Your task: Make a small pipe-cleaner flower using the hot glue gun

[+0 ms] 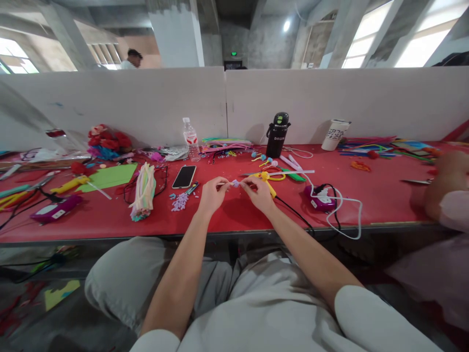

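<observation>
Over the red table, my left hand (212, 196) and my right hand (258, 193) meet with fingertips pinched around a small lilac piece (235, 183). A thin pale strand shows by the left fingertips; the exact make of the piece is too small to tell. Left of my left hand lie a heap of small lilac bits (179, 202), a cutter knife (192, 188) and a phone (184, 176). Just beyond my right hand are scissors with yellow handles (277, 177) and a yellow glue gun (270, 188), its black cable running toward the table edge.
A bundle of pale pipe cleaners (144, 188) lies left. At the back stand a plastic bottle (191, 141), a black flask (277, 137) and a paper cup (335, 134). A purple power box (320, 198) with cables sits right. Another person's arm (447, 181) rests at far right.
</observation>
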Motion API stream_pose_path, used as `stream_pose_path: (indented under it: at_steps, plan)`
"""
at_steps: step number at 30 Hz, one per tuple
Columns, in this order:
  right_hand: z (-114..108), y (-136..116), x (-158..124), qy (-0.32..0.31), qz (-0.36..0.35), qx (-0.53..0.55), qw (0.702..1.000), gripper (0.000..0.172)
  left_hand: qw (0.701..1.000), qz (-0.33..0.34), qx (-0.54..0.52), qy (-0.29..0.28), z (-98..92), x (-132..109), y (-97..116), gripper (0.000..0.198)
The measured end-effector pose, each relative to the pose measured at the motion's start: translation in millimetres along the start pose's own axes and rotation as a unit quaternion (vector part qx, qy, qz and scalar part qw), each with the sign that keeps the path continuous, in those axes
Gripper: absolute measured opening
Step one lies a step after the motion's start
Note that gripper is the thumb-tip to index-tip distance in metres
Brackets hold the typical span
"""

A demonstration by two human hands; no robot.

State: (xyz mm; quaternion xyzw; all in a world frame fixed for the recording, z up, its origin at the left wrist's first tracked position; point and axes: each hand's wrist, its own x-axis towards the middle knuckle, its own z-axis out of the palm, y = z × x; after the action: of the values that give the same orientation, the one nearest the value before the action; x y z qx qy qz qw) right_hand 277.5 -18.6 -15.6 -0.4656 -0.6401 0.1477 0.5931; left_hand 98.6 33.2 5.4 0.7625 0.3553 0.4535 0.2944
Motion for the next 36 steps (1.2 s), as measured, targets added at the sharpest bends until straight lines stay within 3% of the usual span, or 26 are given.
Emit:
stream_pose_path:
  at_steps: [13, 21, 27, 36]
  plan:
    - [1.8, 1.6, 1.7, -0.007, -0.043, -0.041, 0.998, 0.018, 0.996, 0.010, 0.065, -0.059, -4.5, -0.2, 0.7, 0.009]
    - [3.1, 5.5, 2.9, -0.003, -0.043, -0.034, 0.998, 0.013, 0.995, 0.018, 0.068, -0.066, -4.6, -1.2, 0.3, 0.010]
    - [1.3, 3.8, 0.8, 0.001, -0.032, -0.044, 0.999, 0.018, 0.996, 0.016, 0.066, -0.063, -5.1, -0.9, -0.7, 0.009]
    - [6.7, 6.0, -0.1, -0.007, 0.080, 0.043, 0.996, 0.030, 0.994, 0.036, 0.082, -0.058, -5.4, -3.5, 7.0, 0.009]
